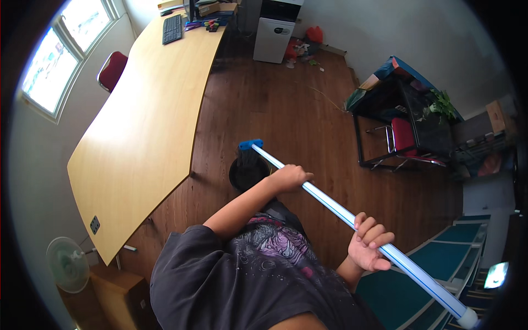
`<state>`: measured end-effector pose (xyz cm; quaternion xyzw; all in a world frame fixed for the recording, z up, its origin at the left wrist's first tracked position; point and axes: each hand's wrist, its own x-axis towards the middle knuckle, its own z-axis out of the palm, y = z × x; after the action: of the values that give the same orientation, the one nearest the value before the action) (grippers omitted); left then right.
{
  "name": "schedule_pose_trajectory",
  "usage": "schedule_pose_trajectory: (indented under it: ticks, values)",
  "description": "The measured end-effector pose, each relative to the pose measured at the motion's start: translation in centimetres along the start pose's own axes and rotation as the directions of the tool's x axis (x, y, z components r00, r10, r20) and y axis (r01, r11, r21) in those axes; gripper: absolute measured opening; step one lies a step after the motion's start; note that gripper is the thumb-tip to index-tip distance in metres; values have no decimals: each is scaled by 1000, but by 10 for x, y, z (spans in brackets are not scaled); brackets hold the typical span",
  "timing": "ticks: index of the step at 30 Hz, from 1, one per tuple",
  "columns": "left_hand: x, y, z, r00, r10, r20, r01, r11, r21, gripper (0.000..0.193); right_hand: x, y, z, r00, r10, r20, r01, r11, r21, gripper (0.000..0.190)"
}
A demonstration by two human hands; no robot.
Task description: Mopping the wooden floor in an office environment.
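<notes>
A broom with a blue head (251, 144) and dark bristles has a long white handle (330, 205) with blue stripes, slanting from the middle of the view to the lower right. My left hand (290, 178) is closed around the handle nearer the head. Farther up the handle, my right hand (371, 243) holds it with curled fingers, palm partly turned up and thumb apart. The bristles hang over a round black bucket or bin (243, 175) on the wooden floor, partly hidden by my left arm. Whether they touch its inside cannot be told.
Left of me stands a long light-wood desk (144, 123) with a keyboard (172, 29). A black table frame (360, 140) with a red chair (402, 136) is at right. Bags and litter (301, 48) lie by a white appliance (274, 39). Green panels (412, 284) are at lower right, a fan (68, 264) at lower left.
</notes>
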<state>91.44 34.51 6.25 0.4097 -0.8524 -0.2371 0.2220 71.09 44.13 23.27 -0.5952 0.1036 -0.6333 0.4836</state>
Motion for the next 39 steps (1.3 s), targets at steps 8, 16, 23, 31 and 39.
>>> schedule_pose_trajectory:
  ticks: [8,16,23,31,39]
  values:
    - [42,-105,-10,922,-281,-267,367,857,363,19,7,2,-15,993,-92,74,98,992,-75,45]
    - [61,-107,88,912,-371,-177,365,929,-67,22,-24,209,-81,945,306,-113,-327,890,-319,31]
    - [68,-143,132,759,-517,-396,391,848,-358,36,17,295,-115,906,373,202,-281,884,-373,40]
    - [64,-212,198,345,-939,-5,724,270,-634,44,105,366,-198,944,325,-62,-331,920,-209,43]
    - [35,-337,326,-313,-909,274,789,-410,-458,71,174,430,-192,988,157,10,-155,983,-93,44]
